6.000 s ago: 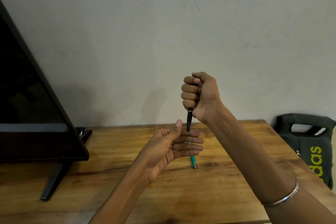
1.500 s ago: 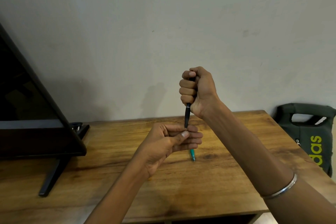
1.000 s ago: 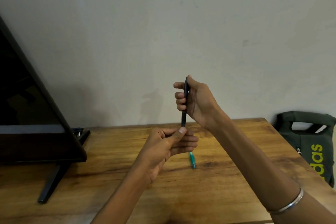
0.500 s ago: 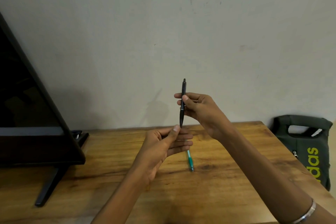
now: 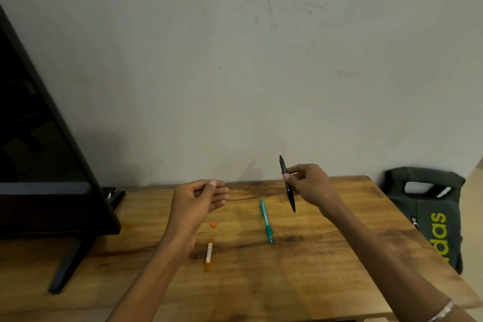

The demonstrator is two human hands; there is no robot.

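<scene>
Head view, left to right: past the dark television (image 5: 39,165), the left hand (image 5: 198,198) hovers over the wooden table (image 5: 313,282) with fingers loosely curled and thumb tip against the forefinger, and whether that pinch holds anything cannot be told. Below it lie a small orange cap (image 5: 213,224) and an orange tube (image 5: 208,256), then a teal pen (image 5: 266,221). Just right of that, the black pen (image 5: 290,196) hangs nearly upright above the table, tip down, pinched at its upper half between the thumb and fingers of the right hand (image 5: 311,185).
</scene>
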